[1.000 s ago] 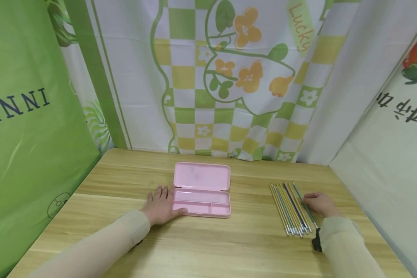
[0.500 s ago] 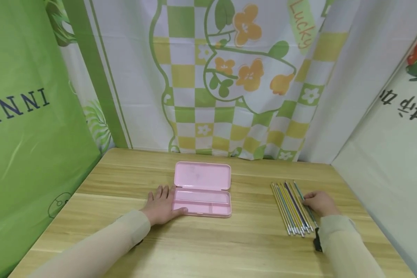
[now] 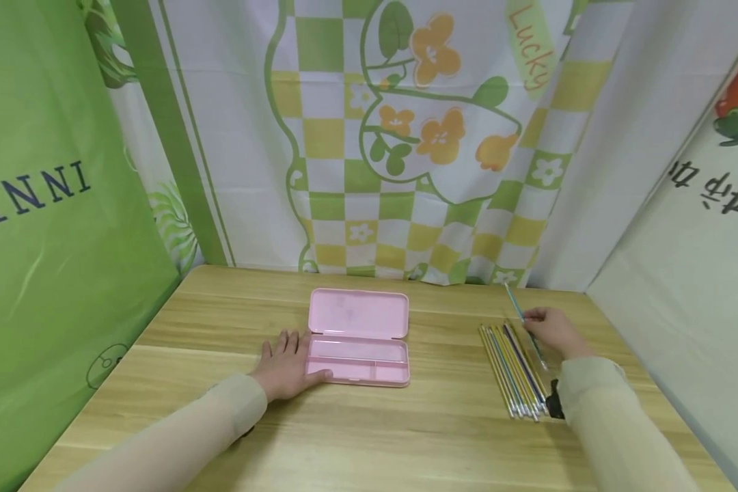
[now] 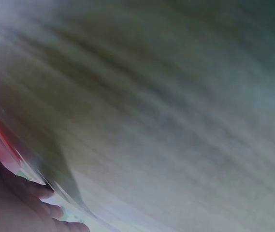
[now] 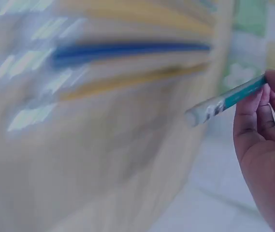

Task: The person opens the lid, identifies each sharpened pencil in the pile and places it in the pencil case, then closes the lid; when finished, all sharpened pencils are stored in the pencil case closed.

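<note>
Head view: left grip spread, seemingly touching case edge; well apart, right grip pinches teal pencil.

Small curtained-off work nook, wider building type unclear, wood-grain table hemmed in on three sides, green lettered cloth at left, checked floral curtain reading "Lucky" behind, white printed cloth at right

From afar I see a wooden table, a checked curtain behind it, green cloth left, white cloth right.
</note>
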{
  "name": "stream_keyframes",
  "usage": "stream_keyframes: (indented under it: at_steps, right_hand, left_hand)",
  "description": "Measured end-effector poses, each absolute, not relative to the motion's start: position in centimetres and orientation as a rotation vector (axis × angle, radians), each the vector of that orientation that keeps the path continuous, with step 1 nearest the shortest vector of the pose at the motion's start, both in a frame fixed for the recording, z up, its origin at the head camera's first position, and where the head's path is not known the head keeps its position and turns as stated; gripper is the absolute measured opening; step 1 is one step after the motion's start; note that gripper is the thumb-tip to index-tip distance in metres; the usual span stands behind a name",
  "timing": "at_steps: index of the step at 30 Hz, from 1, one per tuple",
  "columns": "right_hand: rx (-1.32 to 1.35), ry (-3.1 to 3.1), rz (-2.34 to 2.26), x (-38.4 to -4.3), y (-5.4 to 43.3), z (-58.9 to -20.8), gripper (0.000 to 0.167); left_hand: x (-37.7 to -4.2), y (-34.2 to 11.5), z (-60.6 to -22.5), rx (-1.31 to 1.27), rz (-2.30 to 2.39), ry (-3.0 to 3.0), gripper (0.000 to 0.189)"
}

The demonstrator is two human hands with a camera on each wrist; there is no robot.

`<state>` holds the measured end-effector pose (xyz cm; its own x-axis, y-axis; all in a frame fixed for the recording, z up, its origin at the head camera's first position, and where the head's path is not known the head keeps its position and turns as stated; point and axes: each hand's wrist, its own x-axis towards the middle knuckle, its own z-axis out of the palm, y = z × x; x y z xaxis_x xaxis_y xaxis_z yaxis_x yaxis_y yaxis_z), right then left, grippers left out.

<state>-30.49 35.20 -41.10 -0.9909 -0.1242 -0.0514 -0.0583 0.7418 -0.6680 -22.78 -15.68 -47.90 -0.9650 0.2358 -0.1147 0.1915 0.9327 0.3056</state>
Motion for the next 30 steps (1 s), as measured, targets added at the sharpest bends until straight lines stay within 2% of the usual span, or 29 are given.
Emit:
stream_keyframes:
  at_steps: [9, 19, 25, 30]
  right_hand:
    - [-0.172, 2.444, -1.63, -31.7, 28.9, -39.9, 0.046]
    - [-0.295, 2.238, -1.731, -32.4, 21.9, -39.2, 0.045]
    - [-0.369, 2.096, -1.74, -32.8, 17.6, -39.9, 0.04]
    - [-0.401, 2.022, -1.674, -32.4, 14.5, -40.4, 0.039]
  left_hand:
    - [-23.0, -15.8, -48.2, 0.316, 0.428, 2.941, 0.107]
    - [-22.7, -15.7, -47.7, 0.316, 0.433, 2.928, 0.106]
    - [-23.4, -16.3, -49.2, 0.344, 0.456, 2.952, 0.111]
    - [-23.2, -16.1, -48.9, 0.344, 0.443, 2.952, 0.111]
